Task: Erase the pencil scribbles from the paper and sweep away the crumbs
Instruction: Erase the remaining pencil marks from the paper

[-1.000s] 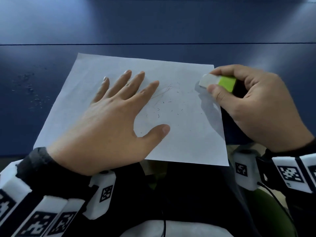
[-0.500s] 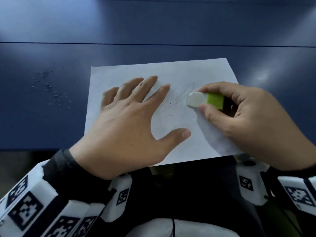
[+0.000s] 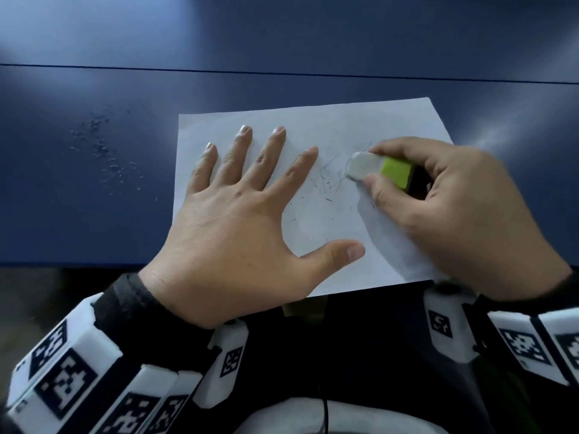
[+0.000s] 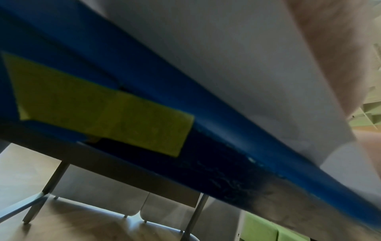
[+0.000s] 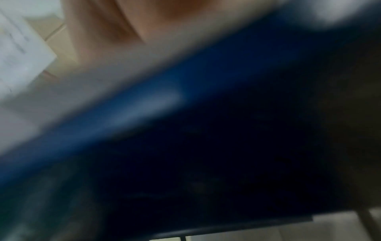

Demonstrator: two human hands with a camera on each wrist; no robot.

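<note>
Two hands work over a dark blue table (image 3: 94,230), and the risks run down in size from there. The table's near edge is close: the white paper (image 3: 313,120) hangs slightly over it, its near margin past the blue surface, so a hard stroke toward the body could drag the sheet off or crease the overhang. The left hand (image 3: 238,214) lies flat on the paper's left half, fingers straight and spread, pressing it down without gripping anything; if that pressure eases while the other hand rubs, the sheet will likely slide or buckle. The right hand (image 3: 438,208) pinches a white eraser with a green sleeve (image 3: 379,169) between thumb and fingers, its white tip touching the paper at the right side of the pencil scribbles (image 3: 329,173). Pressing too hard there may tear or wrinkle the thin sheet; too light, and grey marks remain. Faint lines are visible between the two hands, so the erasing looks unfinished. Smallest are the crumbs (image 3: 326,198), dark slivers scattered on the paper between thumb and eraser; rubbing over them could smear graphite back in. More crumbs on the table (image 3: 103,151) lie to the left, well apart from the sheet, and a careless sweep might scatter them further. Both wrist views are too blurred to add detail.
</note>
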